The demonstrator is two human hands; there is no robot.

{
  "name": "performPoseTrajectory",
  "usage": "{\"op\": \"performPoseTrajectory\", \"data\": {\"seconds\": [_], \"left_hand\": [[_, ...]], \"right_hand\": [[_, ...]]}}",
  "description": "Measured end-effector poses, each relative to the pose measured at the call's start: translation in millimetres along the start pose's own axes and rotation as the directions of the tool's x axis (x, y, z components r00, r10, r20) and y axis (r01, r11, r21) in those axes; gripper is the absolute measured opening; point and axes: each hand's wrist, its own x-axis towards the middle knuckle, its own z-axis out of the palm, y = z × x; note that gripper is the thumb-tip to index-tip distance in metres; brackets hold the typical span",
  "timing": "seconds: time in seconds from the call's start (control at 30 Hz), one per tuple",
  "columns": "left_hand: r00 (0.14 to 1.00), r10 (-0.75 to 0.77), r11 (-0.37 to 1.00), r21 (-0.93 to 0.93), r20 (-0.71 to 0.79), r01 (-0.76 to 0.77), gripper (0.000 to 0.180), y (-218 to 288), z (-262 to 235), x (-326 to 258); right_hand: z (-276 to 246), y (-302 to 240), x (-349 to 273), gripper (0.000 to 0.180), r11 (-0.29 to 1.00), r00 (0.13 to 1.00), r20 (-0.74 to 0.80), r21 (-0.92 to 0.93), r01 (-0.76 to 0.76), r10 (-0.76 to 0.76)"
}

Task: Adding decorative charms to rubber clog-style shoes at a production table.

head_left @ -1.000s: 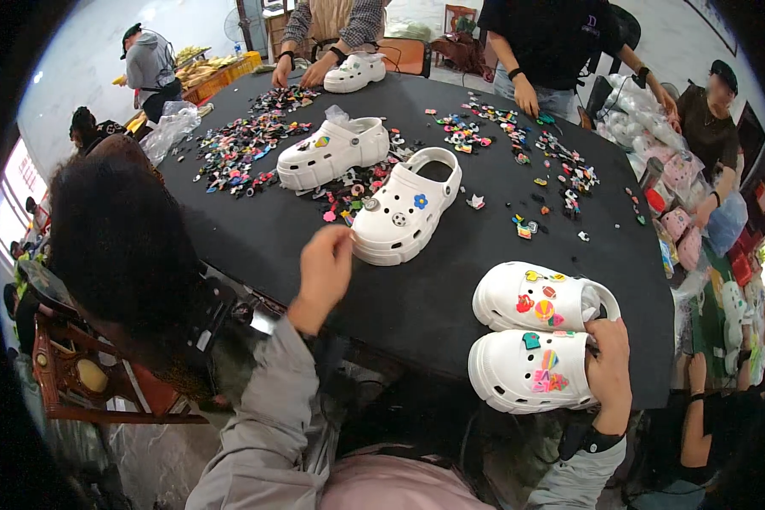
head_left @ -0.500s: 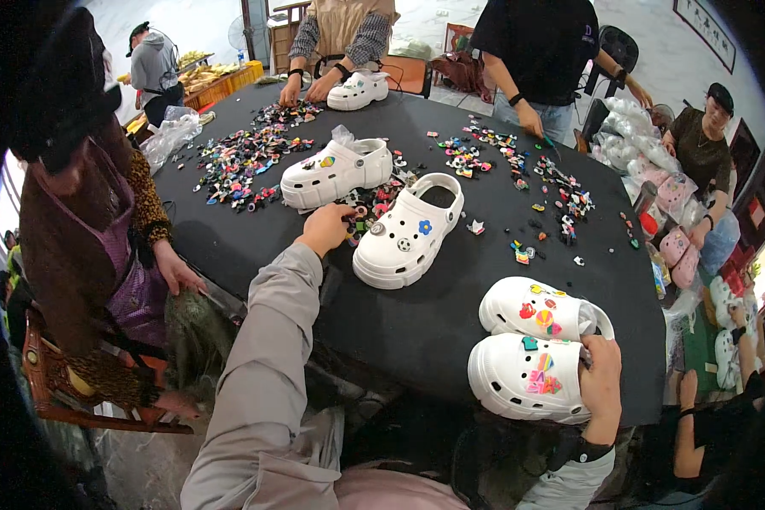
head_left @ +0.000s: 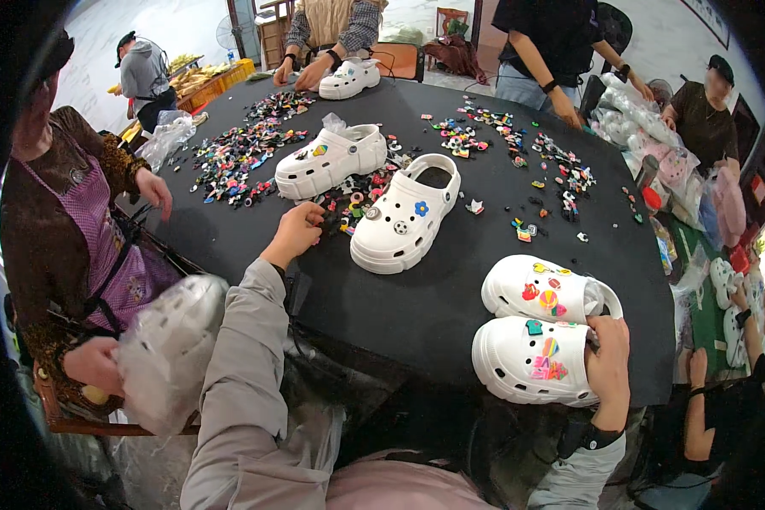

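My left hand hovers at the edge of a small heap of colourful shoe charms, its fingertips pressed together; whatever is in them is too small to make out. Just right of it stands a white clog with a blue flower and a soccer ball charm. Behind that is another white clog with a bright charm and clear plastic in its opening. At the right, my right hand grips the heel opening of a white clog with colourful charms. Against its far side lies a matching decorated clog.
Charm piles spread over the black table, more at its far right. At left a co-worker holds a plastic bag with white shoes. Across the table another person's hands touch a white clog. Bagged shoes heap at right.
My left hand has drawn back a little toward me from the charms. The co-worker at left has brought up a bag of white shoes. My right hand keeps its grip on the clog.
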Motion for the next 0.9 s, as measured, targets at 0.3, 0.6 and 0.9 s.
{"op": "performPoseTrajectory", "data": {"seconds": [0.3, 0.6, 0.9], "left_hand": [[0.998, 0.053, 0.999, 0.006, -0.025, -0.053, 0.034, -15, -9, -3], [0.981, -0.065, 0.730, -0.661, 0.184, 0.173, 0.029, 10, -16, -20], [0.915, 0.136, 0.420, -0.858, 0.381, 0.295, 0.037, 42, -7, -47]], "right_hand": [[3, -4, -2, 0.030, 1.000, 1.000, -0.002, -0.010, 0.014, -0.014], [2, 0, 0, 0.030, 1.000, 0.999, 0.034, -0.025, 0.000, 0.001], [1, 3, -3, 0.031, 0.999, 1.000, 0.015, -0.029, 0.016, -0.016]]}}
